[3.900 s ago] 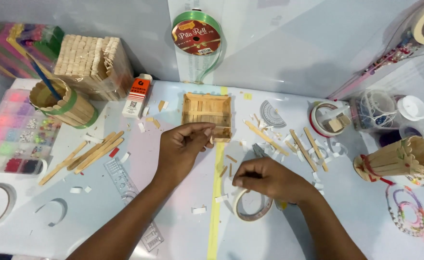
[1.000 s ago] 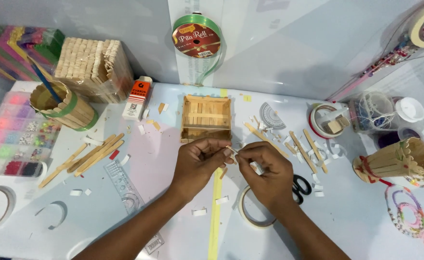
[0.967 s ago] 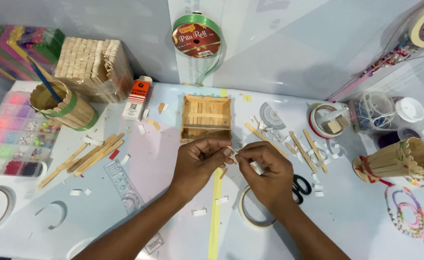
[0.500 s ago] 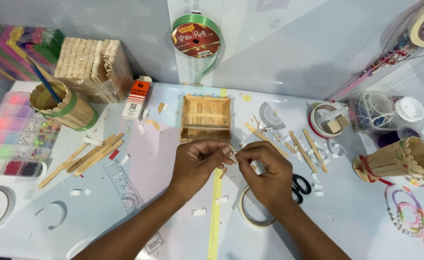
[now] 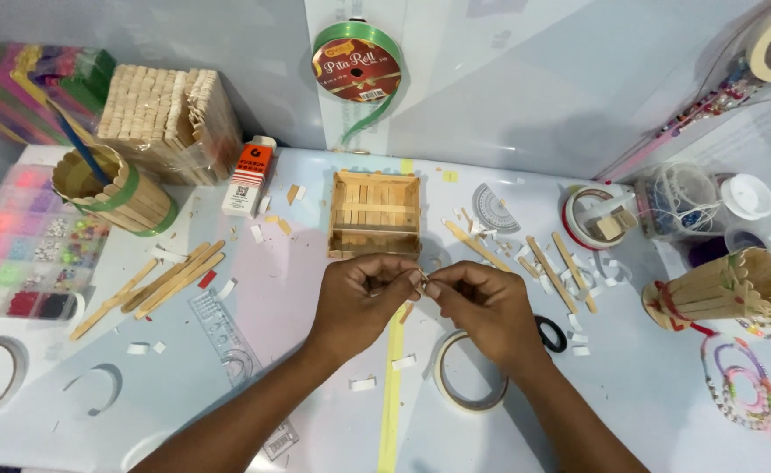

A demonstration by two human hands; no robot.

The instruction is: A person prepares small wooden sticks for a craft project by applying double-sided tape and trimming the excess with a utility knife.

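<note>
Head camera looks down on a craft table where the left hand (image 5: 359, 293) and right hand (image 5: 482, 302) meet fingertip to fingertip, both pinching a tiny pale scrap (image 5: 421, 279) between them, probably a bit of tape or its backing, too small to tell for sure. The scrap hangs just in front of the open popsicle-stick tray (image 5: 376, 215), above the table and not touching it. A roll of double-sided tape (image 5: 466, 375) lies flat under the right wrist, and black scissors (image 5: 550, 334) peek out beside it.

Risks, as I judge them: so small a piece could slip from the pinch and vanish among the white tape offcuts (image 5: 362, 383) scattered all about. If sticky, it may fold on itself or cling to a fingertip. The right forearm could also drag the roll, or nudge the loose wooden sticks (image 5: 550, 267) nearby.
</note>
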